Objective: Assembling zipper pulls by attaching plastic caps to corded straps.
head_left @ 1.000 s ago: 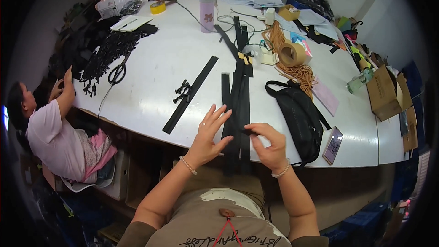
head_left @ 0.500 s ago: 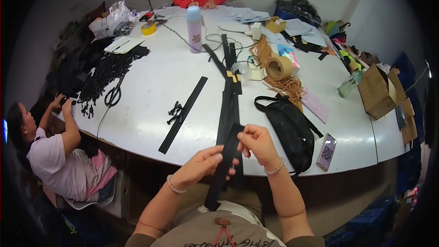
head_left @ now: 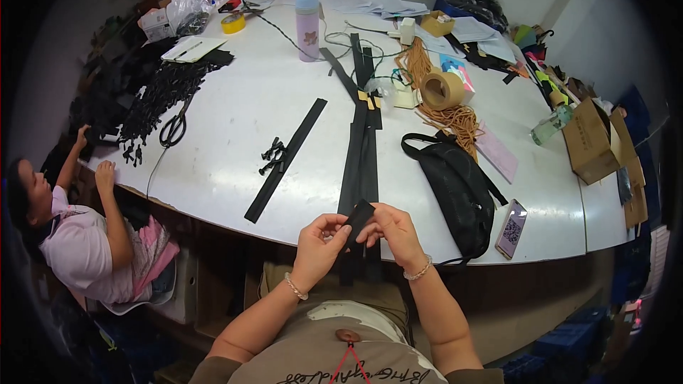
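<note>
A black strip (head_left: pixel 360 216) sits at the near edge of the worktop (head_left: pixel 213 149), between your left hand (head_left: pixel 320 242), pinching it, and your right hand (head_left: pixel 395 232), closed on its upper end. You seem to be working that end; the next move likely calls for a steady left pinch, clear of the long strips (head_left: pixel 360 163) beyond

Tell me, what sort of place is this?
Likely a small hand-assembly workshop: black strips lie on a white worktable, scissors rest beside a heap of black pieces, and tan cords are piled farther right.
</note>
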Tool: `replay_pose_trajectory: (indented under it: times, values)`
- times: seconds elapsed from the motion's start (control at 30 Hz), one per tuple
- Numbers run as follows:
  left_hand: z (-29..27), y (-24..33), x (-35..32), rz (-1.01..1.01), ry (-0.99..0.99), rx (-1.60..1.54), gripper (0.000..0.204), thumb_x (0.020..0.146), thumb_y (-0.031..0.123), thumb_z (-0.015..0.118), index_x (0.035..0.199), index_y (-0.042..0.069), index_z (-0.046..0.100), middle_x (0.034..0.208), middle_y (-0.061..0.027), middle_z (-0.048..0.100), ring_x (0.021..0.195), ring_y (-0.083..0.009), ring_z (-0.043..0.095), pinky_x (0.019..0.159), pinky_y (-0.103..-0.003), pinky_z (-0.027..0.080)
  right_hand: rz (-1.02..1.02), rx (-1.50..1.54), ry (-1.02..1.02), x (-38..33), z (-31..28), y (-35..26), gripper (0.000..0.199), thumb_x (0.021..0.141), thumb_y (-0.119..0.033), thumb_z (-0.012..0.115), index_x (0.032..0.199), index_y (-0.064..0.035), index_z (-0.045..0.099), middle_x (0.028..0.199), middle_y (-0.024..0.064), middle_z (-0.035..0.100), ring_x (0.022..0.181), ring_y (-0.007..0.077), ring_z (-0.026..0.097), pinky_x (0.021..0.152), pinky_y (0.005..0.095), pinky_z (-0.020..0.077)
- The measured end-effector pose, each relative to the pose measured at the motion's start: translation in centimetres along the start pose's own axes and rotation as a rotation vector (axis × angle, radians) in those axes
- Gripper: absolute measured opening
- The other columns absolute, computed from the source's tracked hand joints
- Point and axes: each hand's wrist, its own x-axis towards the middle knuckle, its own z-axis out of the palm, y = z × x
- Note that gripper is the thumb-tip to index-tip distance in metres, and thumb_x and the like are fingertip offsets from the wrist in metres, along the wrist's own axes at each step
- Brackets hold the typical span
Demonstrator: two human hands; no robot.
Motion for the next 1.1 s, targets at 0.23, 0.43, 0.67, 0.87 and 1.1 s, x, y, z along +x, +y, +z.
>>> replay_pose_trajectory:
  times: [0.23, 0.43, 0.67, 0.87, 1.1]
  values:
    - [-0.9, -0.8, 0.8, -0.04, -0.108, 0.169, 0.017, 0.09, 0.007, 0.06, 0.103, -0.003, 0.059, 0.084, -0.0008, 0.06, 0.068, -0.0022, 0.055, 0.063, -0.02, 0.051, 0.039, -0.176, 0.054, 0.8, -1.1, 1.7, 0.017, 0.094, -0.012, 0.055, 0.097, 0.004, 0.062, 0.071, 0.0051, 0.063, 0.061, 0.0123, 0.064, 0.053, 0.0209, 0.0487]
    - [-0.1, -1.3, 4.5, 0.413, -0.152, 0.575, 0.017, 0.092, 0.008, 0.051, 0.105, 0.0, 0.06, 0.103, -0.0088, 0.065, 0.095, -0.023, 0.063, 0.084, -0.032, 0.049, -0.022, -0.138, 0.236, 1.5, -2.1, 1.5, 0.012, 0.09, -0.008, 0.057, 0.083, 0.0003, 0.06, 0.064, 0.0032, 0.061, 0.051, 0.0094, 0.057, 0.049, 0.0198, 0.0441]
    - [-0.5, -1.5, 7.0, 0.702, -0.529, 1.341, 0.03, 0.084, 0.015, 0.059, 0.114, 0.01, 0.059, 0.137, -0.0069, 0.046, 0.135, -0.0322, 0.032, 0.109, -0.054, 0.025, -0.03, -0.17, 0.263, 0.9, -2.6, 0.6, 0.011, 0.089, -0.008, 0.057, 0.083, 0.0, 0.06, 0.064, 0.0037, 0.061, 0.048, 0.0081, 0.054, 0.047, 0.0199, 0.0432]
    - [-5.1, 0.7, 6.5, 0.609, -0.531, 1.174, 0.03, 0.082, 0.018, 0.064, 0.113, 0.015, 0.063, 0.131, -0.005, 0.053, 0.134, -0.032, 0.035, 0.111, -0.052, 0.023, 0.051, -0.204, 0.202, 1.1, -2.4, 0.2, 0.01, 0.089, -0.007, 0.058, 0.084, 0.0004, 0.061, 0.064, 0.0048, 0.062, 0.047, 0.0079, 0.054, 0.045, 0.0196, 0.0433]
    - [-2.9, 0.6, 4.8, 0.453, -0.222, 0.645, 0.021, 0.087, 0.014, 0.064, 0.105, 0.005, 0.067, 0.101, -0.0082, 0.068, 0.095, -0.0208, 0.061, 0.084, -0.031, 0.047, 0.077, -0.305, 0.002, 2.4, -1.0, 0.7, 0.012, 0.089, -0.009, 0.058, 0.081, 0.0004, 0.06, 0.063, 0.004, 0.06, 0.051, 0.0069, 0.054, 0.046, 0.0198, 0.0435]
